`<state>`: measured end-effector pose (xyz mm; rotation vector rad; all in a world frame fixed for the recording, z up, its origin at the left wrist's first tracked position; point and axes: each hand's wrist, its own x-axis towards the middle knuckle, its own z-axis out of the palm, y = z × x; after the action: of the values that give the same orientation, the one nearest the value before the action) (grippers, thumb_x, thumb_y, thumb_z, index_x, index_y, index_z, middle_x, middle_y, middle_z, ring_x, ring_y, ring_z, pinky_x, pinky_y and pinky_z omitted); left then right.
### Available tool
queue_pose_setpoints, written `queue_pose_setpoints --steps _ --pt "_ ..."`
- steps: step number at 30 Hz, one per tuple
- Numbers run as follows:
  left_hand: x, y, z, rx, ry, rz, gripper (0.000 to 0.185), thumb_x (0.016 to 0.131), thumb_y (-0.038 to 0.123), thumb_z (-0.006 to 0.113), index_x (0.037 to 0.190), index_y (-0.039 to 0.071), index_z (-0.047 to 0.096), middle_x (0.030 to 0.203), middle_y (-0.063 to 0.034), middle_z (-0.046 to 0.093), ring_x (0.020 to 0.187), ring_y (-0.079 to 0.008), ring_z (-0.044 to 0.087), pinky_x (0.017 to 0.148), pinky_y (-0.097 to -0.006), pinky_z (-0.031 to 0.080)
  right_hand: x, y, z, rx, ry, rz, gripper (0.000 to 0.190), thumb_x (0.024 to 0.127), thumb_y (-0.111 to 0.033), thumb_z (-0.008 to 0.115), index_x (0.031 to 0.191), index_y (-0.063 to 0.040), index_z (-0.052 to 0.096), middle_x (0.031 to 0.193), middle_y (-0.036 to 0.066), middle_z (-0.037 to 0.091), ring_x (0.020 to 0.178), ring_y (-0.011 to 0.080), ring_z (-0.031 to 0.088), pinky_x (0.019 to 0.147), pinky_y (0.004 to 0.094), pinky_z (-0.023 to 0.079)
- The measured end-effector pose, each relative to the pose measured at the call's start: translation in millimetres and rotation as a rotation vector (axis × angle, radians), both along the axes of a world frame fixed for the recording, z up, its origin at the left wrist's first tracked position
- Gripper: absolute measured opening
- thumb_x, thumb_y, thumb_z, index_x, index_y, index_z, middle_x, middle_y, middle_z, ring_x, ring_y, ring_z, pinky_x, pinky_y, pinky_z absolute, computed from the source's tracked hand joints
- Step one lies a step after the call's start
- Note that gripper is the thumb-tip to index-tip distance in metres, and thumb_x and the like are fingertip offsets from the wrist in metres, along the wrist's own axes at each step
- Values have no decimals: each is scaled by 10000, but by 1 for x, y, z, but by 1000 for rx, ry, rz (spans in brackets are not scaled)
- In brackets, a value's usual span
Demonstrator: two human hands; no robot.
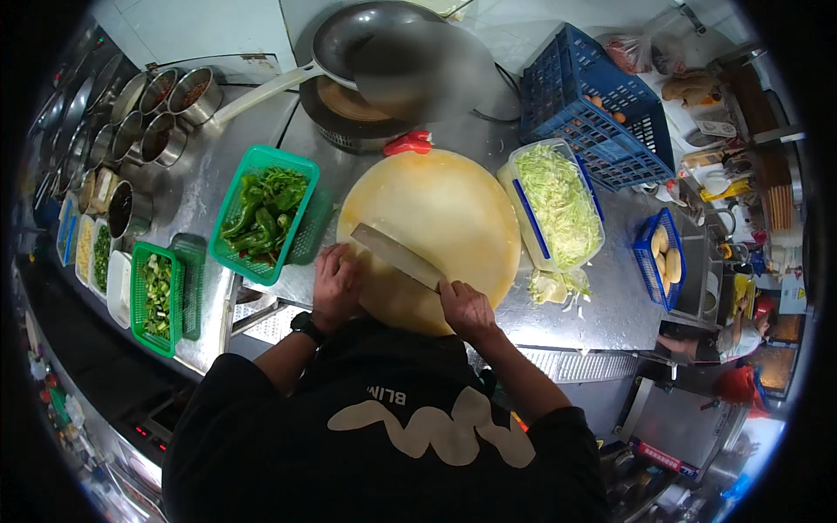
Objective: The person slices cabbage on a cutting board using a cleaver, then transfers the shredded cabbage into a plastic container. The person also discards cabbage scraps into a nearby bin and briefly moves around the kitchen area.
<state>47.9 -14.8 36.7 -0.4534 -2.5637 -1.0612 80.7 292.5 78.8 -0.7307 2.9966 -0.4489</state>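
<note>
In my right hand (467, 310) is the handle of a cleaver (399, 256), its broad metal blade slanting up and left across a thick round chopping board (435, 196). My left hand (337, 284) is at the board's left edge, close to the blade's far end. Its fingers are partly curled, and whether they grip the rim is unclear. A red pepper (409, 142) lies just beyond the board. Left of it stands a green basket (219, 242) of green peppers. To the right, a clear plastic container (523, 212) is heaped with shredded cabbage (559, 202).
A wok (333, 42) rests on a round burner behind the board. Steel pots (196, 98) crowd the left. Nearby is a green basket (147, 341) of chopped vegetables. Cabbage scraps (556, 286), a blue crate (592, 111) and a basket of potatoes (667, 255) are right. A person (735, 337) is farther off.
</note>
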Motion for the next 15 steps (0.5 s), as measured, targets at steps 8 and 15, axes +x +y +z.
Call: queue_pose_setpoints --steps 8,15 --pt "-1 17 -1 62 -15 -48 239 828 -19 719 1060 35 704 1301 -195 629 1246 -435 594 1055 -512 520 26 88 16 46 196 -557 33 982 -90 632 981 -58 638 796 181 672 689 385 686 604 475 562" --pt "-11 23 11 81 26 -134 222 828 -12 715 1046 30 709 1316 -186 622 1262 -430 588 1056 -501 523 2 120 28 103 216 -639 128 1027 -149 624 1015 -32 674 846 242 714 748 433 707 672 519 580"
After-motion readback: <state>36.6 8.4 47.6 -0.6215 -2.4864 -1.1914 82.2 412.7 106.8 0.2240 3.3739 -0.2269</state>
